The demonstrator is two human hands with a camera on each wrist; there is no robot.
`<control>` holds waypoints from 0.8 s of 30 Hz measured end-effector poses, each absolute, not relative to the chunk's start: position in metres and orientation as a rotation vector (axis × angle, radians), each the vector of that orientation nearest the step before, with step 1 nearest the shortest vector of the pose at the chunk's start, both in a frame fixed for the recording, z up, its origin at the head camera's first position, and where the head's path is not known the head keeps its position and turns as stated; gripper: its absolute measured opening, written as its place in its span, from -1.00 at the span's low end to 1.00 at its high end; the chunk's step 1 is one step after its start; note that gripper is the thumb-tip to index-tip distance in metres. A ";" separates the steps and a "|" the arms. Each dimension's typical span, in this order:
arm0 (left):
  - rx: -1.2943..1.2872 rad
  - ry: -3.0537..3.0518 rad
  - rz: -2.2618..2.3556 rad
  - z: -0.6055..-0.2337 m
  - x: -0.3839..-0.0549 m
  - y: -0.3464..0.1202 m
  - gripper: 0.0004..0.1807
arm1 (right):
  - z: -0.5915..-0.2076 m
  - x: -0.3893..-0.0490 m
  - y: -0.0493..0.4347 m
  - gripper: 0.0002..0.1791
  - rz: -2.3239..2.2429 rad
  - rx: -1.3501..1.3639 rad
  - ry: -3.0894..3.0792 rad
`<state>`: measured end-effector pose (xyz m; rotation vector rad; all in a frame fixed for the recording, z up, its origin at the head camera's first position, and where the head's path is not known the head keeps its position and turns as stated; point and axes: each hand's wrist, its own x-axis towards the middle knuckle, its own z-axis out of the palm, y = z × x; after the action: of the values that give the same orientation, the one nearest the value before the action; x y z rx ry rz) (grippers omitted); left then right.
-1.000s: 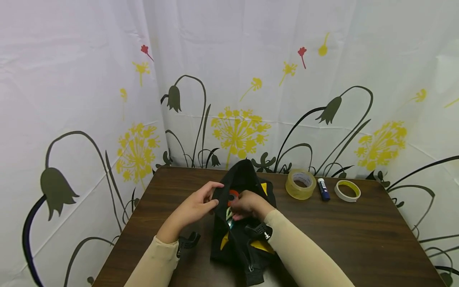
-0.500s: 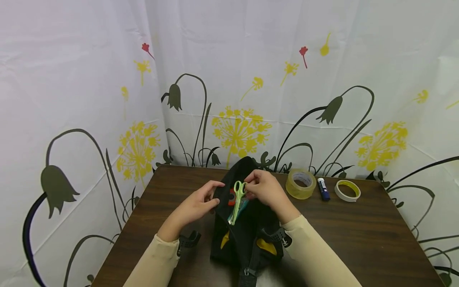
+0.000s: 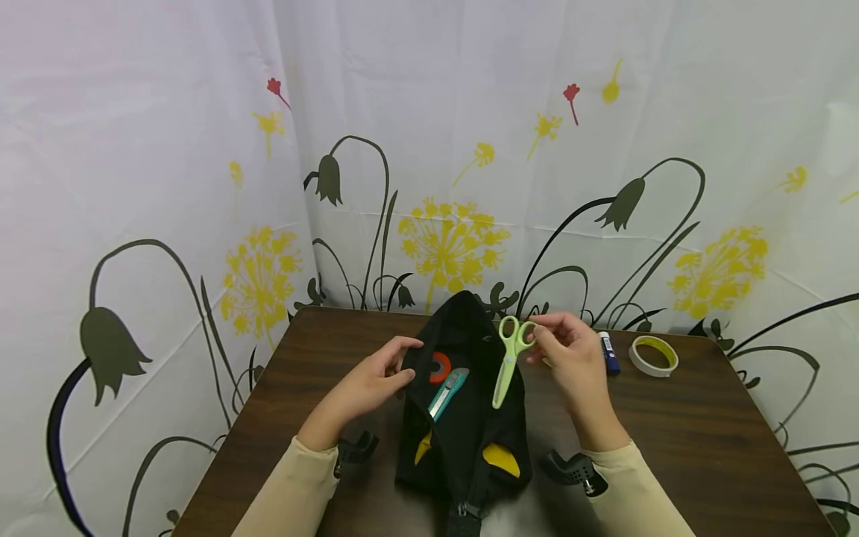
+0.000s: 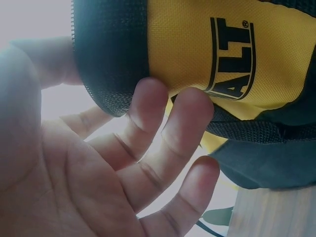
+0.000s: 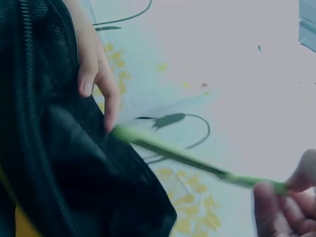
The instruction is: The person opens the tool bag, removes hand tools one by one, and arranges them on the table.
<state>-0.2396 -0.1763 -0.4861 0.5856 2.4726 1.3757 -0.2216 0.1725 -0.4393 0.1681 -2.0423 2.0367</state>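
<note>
A black and yellow zippered bag (image 3: 463, 447) lies with its mouth spread. My left hand (image 3: 372, 382) grips the bag's left rim between thumb and fingers; the left wrist view shows the bag's yellow panel (image 4: 182, 49) with black lettering beside the fingertips. My right hand (image 3: 579, 365) pinches one handle loop of light green scissors (image 3: 506, 373), which hang blades down over the bag's right side. Inside the bag lie a teal utility knife (image 3: 450, 389) and a red-orange ring-shaped item (image 3: 444, 359). In the right wrist view the scissors (image 5: 177, 157) stretch across, blurred, from my fingertips.
Right of the right hand stand a blue and white glue stick (image 3: 610, 355) and a white-and-yellow tape roll (image 3: 652, 370) on the brown wooden table (image 3: 698, 432). The right hand hides most of a clear tape roll. A flower-printed curtain (image 3: 443, 97) hangs behind the table.
My right hand has come up out of the bag with the scissors and moved right. The utility knife now shows in the bag. The left hand keeps its hold on the rim.
</note>
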 end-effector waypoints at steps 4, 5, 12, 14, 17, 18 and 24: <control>0.603 2.466 1.378 -0.484 -0.240 -0.176 -0.47 | -0.448 -0.208 0.196 -0.81 2.043 0.148 -1.878; 0.610 2.462 1.381 -0.484 -0.239 -0.175 -0.46 | -0.452 -0.206 0.202 -0.80 2.045 0.147 -1.855; 0.623 2.466 1.387 -0.481 -0.237 -0.175 -0.46 | -0.508 -0.203 0.248 -0.80 1.959 -0.111 -2.009; 0.621 2.467 1.384 -0.481 -0.237 -0.176 -0.46 | -0.527 -0.205 0.259 -0.80 1.905 -0.220 -2.103; 0.618 2.466 1.381 -0.482 -0.237 -0.175 -0.46 | -0.556 -0.210 0.274 -0.79 1.908 -0.323 -2.156; 0.615 2.467 1.382 -0.482 -0.238 -0.174 -0.46 | -0.566 -0.212 0.278 -0.78 1.927 -0.336 -2.158; 0.593 2.468 1.385 -0.483 -0.238 -0.174 -0.46 | -0.607 -0.221 0.290 -0.75 2.003 -0.283 -2.286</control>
<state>-0.2381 -0.1735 -0.4826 0.5926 2.4681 1.3853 -0.2211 0.2903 -0.6074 -0.2831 -2.2861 2.0027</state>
